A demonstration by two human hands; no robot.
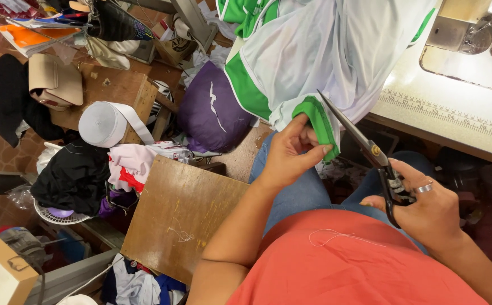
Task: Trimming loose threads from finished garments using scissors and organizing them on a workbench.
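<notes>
A white garment (325,51) with green trim hangs off the sewing table's edge down toward my lap. My left hand (291,152) pinches the green cuff (319,121) at the garment's lower edge, thumb and fingers closed on the fabric. My right hand (427,212), wearing a ring, grips black-handled scissors (364,147). The scissor blades point up and left, with the tips touching the green cuff just above my left hand.
A cream sewing table (455,121) with a printed ruler and a sewing machine base (472,34) lies at the upper right. A wooden board (172,214) sits at my left knee. A purple bag (212,110), a roll of white band (102,124) and heaped clothes crowd the floor.
</notes>
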